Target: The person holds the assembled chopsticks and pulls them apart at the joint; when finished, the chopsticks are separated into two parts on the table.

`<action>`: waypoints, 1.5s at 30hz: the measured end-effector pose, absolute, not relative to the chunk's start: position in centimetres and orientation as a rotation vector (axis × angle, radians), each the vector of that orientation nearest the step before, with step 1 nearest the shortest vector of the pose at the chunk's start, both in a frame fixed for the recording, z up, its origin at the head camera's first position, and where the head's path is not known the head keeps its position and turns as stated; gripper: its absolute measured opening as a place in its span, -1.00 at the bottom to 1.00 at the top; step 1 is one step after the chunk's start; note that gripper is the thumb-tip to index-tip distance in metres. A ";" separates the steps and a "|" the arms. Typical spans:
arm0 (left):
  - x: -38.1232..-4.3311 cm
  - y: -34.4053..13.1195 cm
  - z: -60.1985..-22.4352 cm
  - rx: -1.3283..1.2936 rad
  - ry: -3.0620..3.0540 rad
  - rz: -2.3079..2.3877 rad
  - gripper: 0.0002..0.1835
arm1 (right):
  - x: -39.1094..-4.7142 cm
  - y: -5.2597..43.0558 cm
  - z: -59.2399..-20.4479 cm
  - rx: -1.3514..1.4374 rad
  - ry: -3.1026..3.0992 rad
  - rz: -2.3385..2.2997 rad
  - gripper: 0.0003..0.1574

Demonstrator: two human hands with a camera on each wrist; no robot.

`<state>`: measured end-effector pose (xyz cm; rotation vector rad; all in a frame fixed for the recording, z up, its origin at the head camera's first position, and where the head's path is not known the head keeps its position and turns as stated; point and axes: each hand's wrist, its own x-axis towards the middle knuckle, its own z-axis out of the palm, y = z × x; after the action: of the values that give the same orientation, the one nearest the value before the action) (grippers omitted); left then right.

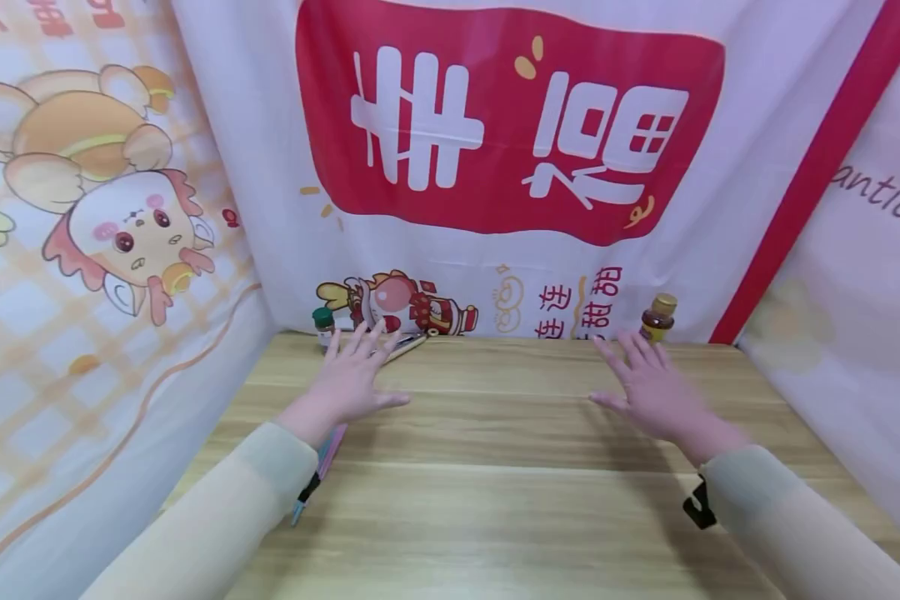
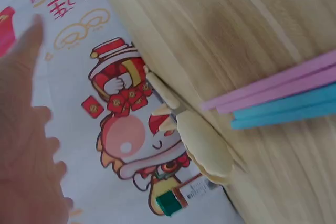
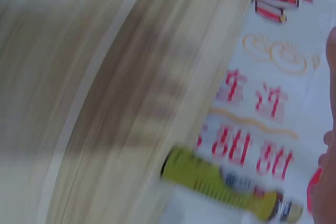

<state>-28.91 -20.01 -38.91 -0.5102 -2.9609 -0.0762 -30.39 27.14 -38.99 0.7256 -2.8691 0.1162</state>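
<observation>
My left hand (image 1: 352,383) is held over the back left of the table with fingers spread, holding nothing. Beyond its fingertips stand a small green-capped jar (image 1: 322,323) and cream tongs with scalloped heads (image 2: 206,148), partly hidden by the hand in the head view. Slim pink sticks (image 2: 273,85) and blue sticks (image 2: 289,107) lie together under the left wrist. Over the back right, my right hand (image 1: 656,392) also has spread fingers and nothing in its grasp. Just past it is a small dark bottle (image 1: 657,317) with a yellow label and gold cap.
The wood-grain table (image 1: 480,517) meets a white printed cloth (image 1: 232,125) at its back. More cloth hangs along the left and right sides. A black piece (image 1: 699,504) sits at the right wrist by the sleeve.
</observation>
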 end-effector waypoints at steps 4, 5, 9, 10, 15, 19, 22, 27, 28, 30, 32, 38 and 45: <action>-26.9 -23.2 -39.3 -0.354 -3.029 -0.128 0.15 | -31.9 21.6 -40.0 0.888 -2.862 0.167 0.15; -26.5 -24.0 -39.6 -0.304 -3.055 -0.131 0.11 | -32.2 19.9 -40.2 0.938 -2.857 0.180 0.15; -24.7 -26.4 -40.9 -0.086 -3.202 -0.215 -0.07 | -32.6 12.3 -40.5 1.134 -2.862 0.183 0.11; -24.3 -26.7 -41.3 -0.034 -3.244 -0.277 -0.13 | -32.6 10.5 -40.6 1.175 -2.869 0.180 0.09; -22.8 -27.0 -43.2 0.082 -3.340 -0.468 -0.48 | -31.6 2.6 -42.1 1.401 -2.860 0.264 0.06; -23.3 -25.6 -44.0 -0.010 -3.287 -0.595 -0.71 | -30.8 -1.2 -43.7 1.548 -2.825 0.318 0.05; -24.2 -24.3 -44.3 -0.095 -3.263 -0.616 -0.81 | -30.4 -2.9 -44.6 1.603 -2.764 0.322 -0.06; -25.9 -22.5 -44.2 -0.204 -3.246 -0.590 -0.85 | -30.7 -4.0 -46.0 1.612 -2.657 0.387 -0.41; -26.2 -22.2 -44.2 -0.225 -3.239 -0.599 -0.85 | -30.9 -4.0 -46.2 1.607 -2.641 0.410 -0.49; -26.8 -21.6 -44.3 -0.241 -3.237 -0.635 -0.85 | -31.4 -3.9 -46.6 1.577 -2.612 0.453 -0.66; -28.1 -20.1 -44.3 -0.297 -3.227 -0.648 -0.86 | -32.2 -2.6 -46.7 1.500 -2.615 0.469 -0.76; -32.2 -14.7 -45.0 -0.462 -3.159 -0.656 -0.91 | -34.7 2.7 -47.1 1.283 -2.683 0.451 -0.81; -35.1 -8.9 -45.5 -0.506 -3.136 -0.580 -0.80 | -36.7 10.3 -47.4 1.065 -2.758 0.442 -0.82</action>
<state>-35.12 -8.94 -45.50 -0.5064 -3.1356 -0.5804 -36.69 10.28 -47.37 1.0645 -2.7581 0.4422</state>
